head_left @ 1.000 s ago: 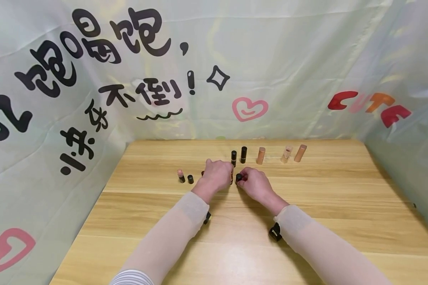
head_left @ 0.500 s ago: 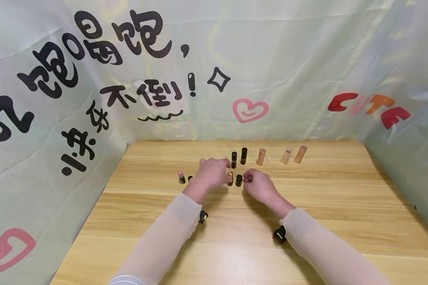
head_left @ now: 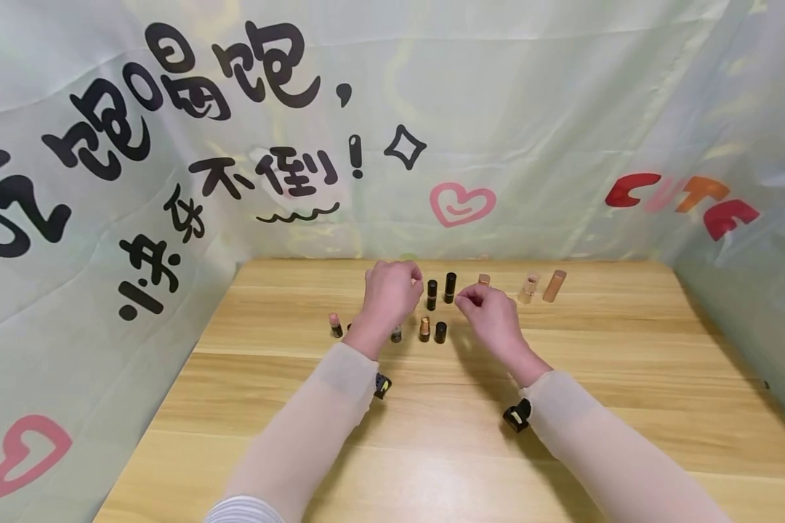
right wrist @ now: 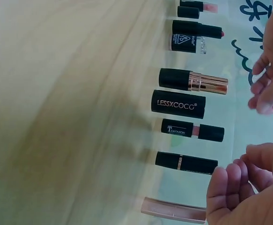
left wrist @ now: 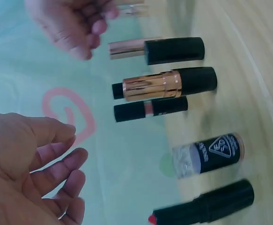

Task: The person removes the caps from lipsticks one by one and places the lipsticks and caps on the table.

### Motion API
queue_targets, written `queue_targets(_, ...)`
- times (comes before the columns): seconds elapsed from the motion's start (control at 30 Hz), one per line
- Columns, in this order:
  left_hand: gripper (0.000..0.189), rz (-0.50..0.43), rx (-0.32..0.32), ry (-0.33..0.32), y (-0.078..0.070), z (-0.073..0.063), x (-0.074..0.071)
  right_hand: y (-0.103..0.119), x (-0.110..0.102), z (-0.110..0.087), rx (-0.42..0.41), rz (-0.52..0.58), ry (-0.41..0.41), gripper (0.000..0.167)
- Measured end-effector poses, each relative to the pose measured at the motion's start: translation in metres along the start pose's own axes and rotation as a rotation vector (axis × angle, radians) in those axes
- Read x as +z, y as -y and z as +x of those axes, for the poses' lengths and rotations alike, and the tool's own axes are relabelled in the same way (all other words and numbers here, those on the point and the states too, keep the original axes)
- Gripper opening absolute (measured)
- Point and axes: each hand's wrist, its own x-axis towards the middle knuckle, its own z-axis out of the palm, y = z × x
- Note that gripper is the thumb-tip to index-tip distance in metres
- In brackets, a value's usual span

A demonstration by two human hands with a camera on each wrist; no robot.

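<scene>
My left hand (head_left: 392, 290) hangs above the table, left of a closed black lipstick (head_left: 432, 295); its fingers are loosely bent around nothing in the left wrist view. My right hand (head_left: 492, 319) is beside a second black lipstick (head_left: 450, 288), thumb and fingers relaxed with nothing held. In the right wrist view its fingertips overlap that tube's top, apparently without grasping it. In front stand an uncapped lipstick with a gold barrel (head_left: 425, 329) and its neighbouring black cap (head_left: 440, 333), lettered in the right wrist view. A red-tipped black lipstick (left wrist: 204, 204) shows in the left wrist view.
Along the back stand a rose-gold tube (right wrist: 173, 210), a clear-topped tube (head_left: 528, 288) and another rose-gold tube (head_left: 554, 286). A pink open lipstick (head_left: 336, 325) stands at left. A black tube with a clear top (left wrist: 211, 154) stands in the front row. Fabric walls border the wooden table (head_left: 595, 363).
Both hands have let go of the gold-barrelled lipstick and the black cap, which stay standing side by side. They have moved back toward the rear row of lipsticks.
</scene>
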Motion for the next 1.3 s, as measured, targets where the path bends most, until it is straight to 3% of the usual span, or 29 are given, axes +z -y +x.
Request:
queue_targets(0.1,0.022,0.049,-0.006,0.0,-0.005,0.007,0.009,0.002,0.003,0.004,0.004,0.01,-0.018,0.021)
queue_targets(0.23,0.032,0.046,-0.037,0.041,-0.01,0.013,0.019,0.006,0.009,0.01,0.027,0.032,-0.016,0.028)
queue_targets(0.63,0.033,0.146,-0.029,0.128,-0.009,0.028,0.039,0.0,0.025,0.023,0.074,0.008,0.06,0.039)
queue_targets(1.13,0.021,0.08,-0.018,0.123,-0.004,0.029,0.049,-0.001,0.029,0.026,0.054,0.022,0.063,0.039)
queue_targets(1.3,0.018,-0.034,-0.054,0.155,-0.005,0.029,0.042,0.005,0.023,0.026,0.053,0.032,0.07,0.04)
